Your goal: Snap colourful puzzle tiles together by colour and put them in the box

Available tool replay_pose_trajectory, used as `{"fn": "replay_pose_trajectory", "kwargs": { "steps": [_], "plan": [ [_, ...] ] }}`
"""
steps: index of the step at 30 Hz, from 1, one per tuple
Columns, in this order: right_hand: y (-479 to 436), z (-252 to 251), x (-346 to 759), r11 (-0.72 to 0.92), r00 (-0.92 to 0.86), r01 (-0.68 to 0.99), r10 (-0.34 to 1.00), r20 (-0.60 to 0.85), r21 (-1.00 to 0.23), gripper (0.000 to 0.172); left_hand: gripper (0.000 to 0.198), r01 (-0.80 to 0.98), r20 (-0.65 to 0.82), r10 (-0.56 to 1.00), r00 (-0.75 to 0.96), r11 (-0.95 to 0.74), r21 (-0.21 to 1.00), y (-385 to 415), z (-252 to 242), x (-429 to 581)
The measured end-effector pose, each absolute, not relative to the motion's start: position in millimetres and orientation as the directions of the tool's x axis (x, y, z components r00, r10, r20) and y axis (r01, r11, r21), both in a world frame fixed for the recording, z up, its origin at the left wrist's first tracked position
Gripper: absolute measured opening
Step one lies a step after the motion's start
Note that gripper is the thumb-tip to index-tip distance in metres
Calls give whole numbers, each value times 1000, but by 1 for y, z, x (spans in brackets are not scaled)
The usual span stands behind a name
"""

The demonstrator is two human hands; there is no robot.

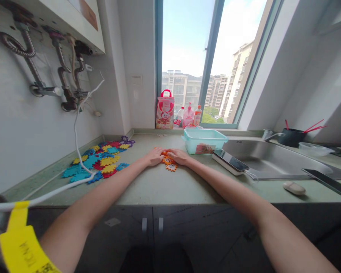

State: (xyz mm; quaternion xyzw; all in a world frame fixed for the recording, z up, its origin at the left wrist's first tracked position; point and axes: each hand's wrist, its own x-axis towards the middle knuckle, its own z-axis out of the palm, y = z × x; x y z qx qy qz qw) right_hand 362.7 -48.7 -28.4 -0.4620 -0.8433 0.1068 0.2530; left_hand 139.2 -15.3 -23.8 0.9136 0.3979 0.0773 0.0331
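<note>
Several orange gear-shaped pieces [171,166] lie together on the greenish counter [159,191], in front of the window. My left hand [154,156] rests at their left side, its fingers touching the orange pieces. From the right, my right hand [180,156] touches the same group, thumb near the top. The fingers of both hands partly cover the pieces, and whether they grip any is too small to make out. At the left of the counter spreads a pile of blue, yellow, red and purple gear pieces [108,161].
A teal plastic basket [206,136] stands right of my hands, beside a phone on a white box [231,161]. Further right are a steel sink [261,159] and a whitish object [294,188]. A white cable [76,140] hangs over the left pile.
</note>
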Motion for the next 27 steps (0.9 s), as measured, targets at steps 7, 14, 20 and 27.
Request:
{"fn": "replay_pose_trajectory", "kwargs": {
  "steps": [7,14,20,27],
  "plan": [
    [-59,-33,371,589,-387,635,803,454,-500,32,69,607,147,627,765,-778,162,-39,-6,122],
    [-60,-33,380,573,-395,620,818,418,-535,16,62,647,157,665,730,-746,157,-44,-6,115],
    [-62,-28,390,574,-416,558,819,396,-600,31,55,628,183,636,750,-771,106,-50,2,111],
    [-61,-26,388,480,-324,471,875,360,-740,39,52,676,240,699,674,-714,182,-34,5,99]
  ]
}}
